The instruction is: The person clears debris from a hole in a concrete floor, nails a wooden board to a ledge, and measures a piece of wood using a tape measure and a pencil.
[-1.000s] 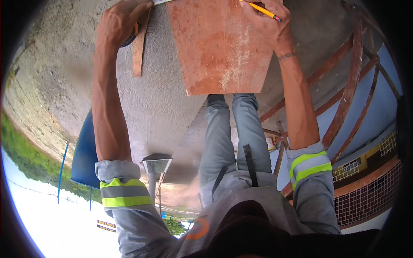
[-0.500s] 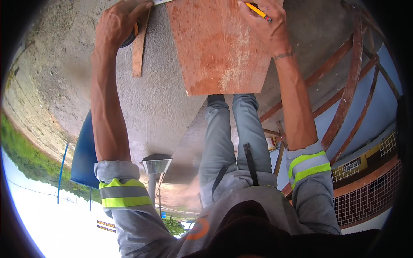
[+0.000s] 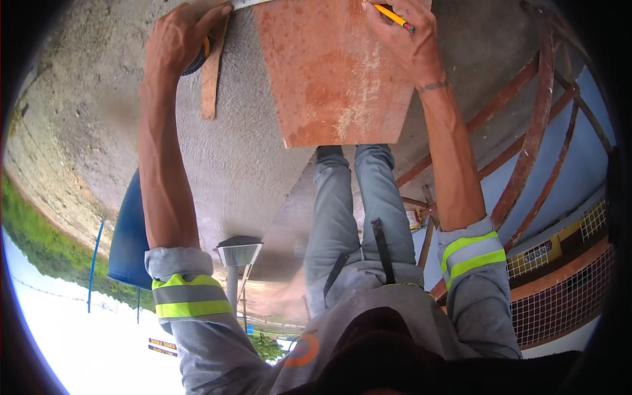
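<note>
My left hand (image 3: 176, 41) is closed around a black and orange tape measure (image 3: 198, 60), which is mostly hidden by the palm. Its pale blade (image 3: 245, 2) runs from my fingers toward the upper left of a reddish plywood board (image 3: 316, 79). A yellow pencil (image 3: 395, 18) is pinched in my right hand (image 3: 420, 43), which rests over the board's upper right part. The pencil's eraser end points right and down; its tip is near the top edge of the picture. Beside the tape measure lies a thin wooden strip (image 3: 210, 89).
Sawdust streaks the board, whose lower edge is just in front of my legs (image 3: 337, 197). Rough concrete ground (image 3: 243, 145) lies to the left. Red-brown wooden bars (image 3: 536, 125) stand on the right. A blue object (image 3: 128, 237) is beyond my left forearm.
The board appears shifted very slightly left in the picture. Both hands keep almost the same place and grip.
</note>
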`<state>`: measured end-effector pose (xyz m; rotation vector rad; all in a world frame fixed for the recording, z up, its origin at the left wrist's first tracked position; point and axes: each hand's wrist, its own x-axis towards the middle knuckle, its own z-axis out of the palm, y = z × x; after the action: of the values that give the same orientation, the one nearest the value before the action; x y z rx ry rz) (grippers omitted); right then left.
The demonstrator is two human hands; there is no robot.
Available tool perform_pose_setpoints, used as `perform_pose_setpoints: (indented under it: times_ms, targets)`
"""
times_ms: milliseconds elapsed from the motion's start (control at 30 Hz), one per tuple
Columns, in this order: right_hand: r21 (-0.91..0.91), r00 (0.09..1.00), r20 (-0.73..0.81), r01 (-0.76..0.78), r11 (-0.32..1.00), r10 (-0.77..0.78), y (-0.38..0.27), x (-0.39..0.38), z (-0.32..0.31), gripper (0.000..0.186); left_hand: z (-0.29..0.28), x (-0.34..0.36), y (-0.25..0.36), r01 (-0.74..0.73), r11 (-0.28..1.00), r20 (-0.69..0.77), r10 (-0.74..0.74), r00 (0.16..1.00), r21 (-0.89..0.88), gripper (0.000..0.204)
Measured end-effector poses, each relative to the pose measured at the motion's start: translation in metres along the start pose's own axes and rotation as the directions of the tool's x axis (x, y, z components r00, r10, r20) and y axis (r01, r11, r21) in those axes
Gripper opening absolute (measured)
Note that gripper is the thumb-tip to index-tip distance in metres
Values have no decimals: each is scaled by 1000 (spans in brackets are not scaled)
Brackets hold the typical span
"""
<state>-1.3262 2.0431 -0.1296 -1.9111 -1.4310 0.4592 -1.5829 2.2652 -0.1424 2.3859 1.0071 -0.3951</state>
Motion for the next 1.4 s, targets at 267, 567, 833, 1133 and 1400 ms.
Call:
perform_pose_setpoints:
  times_ms: [267, 567, 833, 1133, 1400]
  targets:
    - [25, 1000, -7, 3, 1000, -2, 1, 0, 2, 11, -3, 2, 1, 3, 1000, 39, -4, 999, 27, 52]
    - [423, 870, -125, -388, 819, 477, -9, -6, -25, 11, -4, -1, 1, -86, 996, -24, 86, 996, 6, 49]
    - [439, 779, -75, -535, 722, 622, -14, -118, -83, 28, -9, -81, 67, -56, 973, 28, 64, 998, -223, 34]
    - [400, 549, 60, -779, 484, 834, -43, -258, -52, 20, 81, -192, 116, 156, 958, 327, -71, 942, -241, 38]
    - [440, 518, 102, -790, 428, 849, -49, -290, -20, 17, 109, -227, 111, 173, 974, 295, -124, 947, -147, 37]
